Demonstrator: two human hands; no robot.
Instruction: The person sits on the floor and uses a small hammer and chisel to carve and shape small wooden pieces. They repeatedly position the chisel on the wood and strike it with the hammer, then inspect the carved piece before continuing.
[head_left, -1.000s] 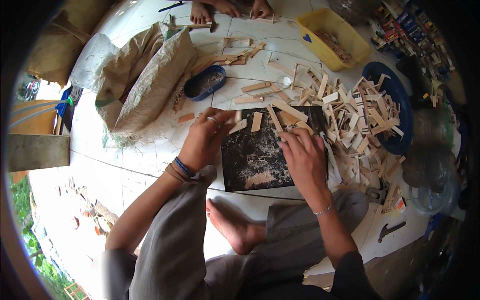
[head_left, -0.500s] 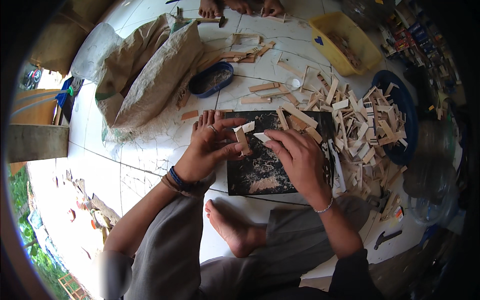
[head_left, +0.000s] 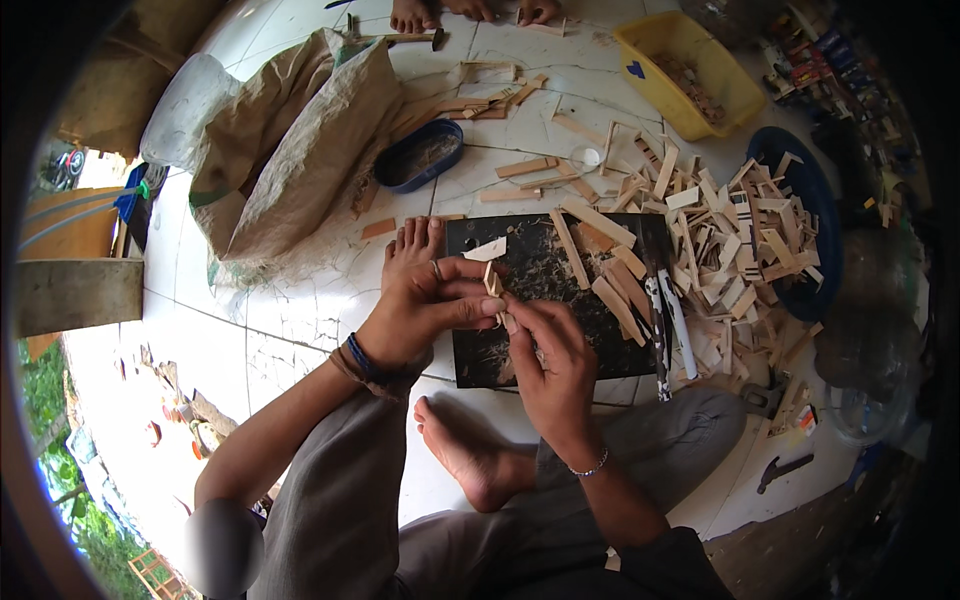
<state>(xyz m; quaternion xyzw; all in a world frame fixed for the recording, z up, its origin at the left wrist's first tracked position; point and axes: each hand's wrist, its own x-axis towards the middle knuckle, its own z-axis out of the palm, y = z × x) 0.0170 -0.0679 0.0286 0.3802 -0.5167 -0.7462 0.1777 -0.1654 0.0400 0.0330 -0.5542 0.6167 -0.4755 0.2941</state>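
My left hand [head_left: 425, 305] is closed, pinching a small wooden piece [head_left: 491, 279] between thumb and fingers above the black board [head_left: 480, 365]. My right hand [head_left: 555, 360] meets it from the right, thumb and forefinger pressed together at the piece's lower end. The fingertips hide most of that end. Just beyond my left fingers is a pale, slant-cut wood piece [head_left: 486, 249]; whether it touches them I cannot tell. Several wood strips [head_left: 618, 305] and shavings lie on the board. A white slender tool [head_left: 677, 325] and a dark speckled one [head_left: 657, 335] rest along its right side.
A heap of wood offcuts [head_left: 735, 235] spills from a blue basin [head_left: 820, 230] at right. Farther back are a yellow tub [head_left: 690, 75], a blue oval tray [head_left: 418, 158] and a large sack [head_left: 300, 150]. A hammer [head_left: 783, 472] lies at lower right. Another person's feet [head_left: 470, 10] show at the far edge.
My right hand has moved left and nearer to me, meeting my left hand. It has uncovered strips and the dark tool on the board. The piece in my left hand has turned.
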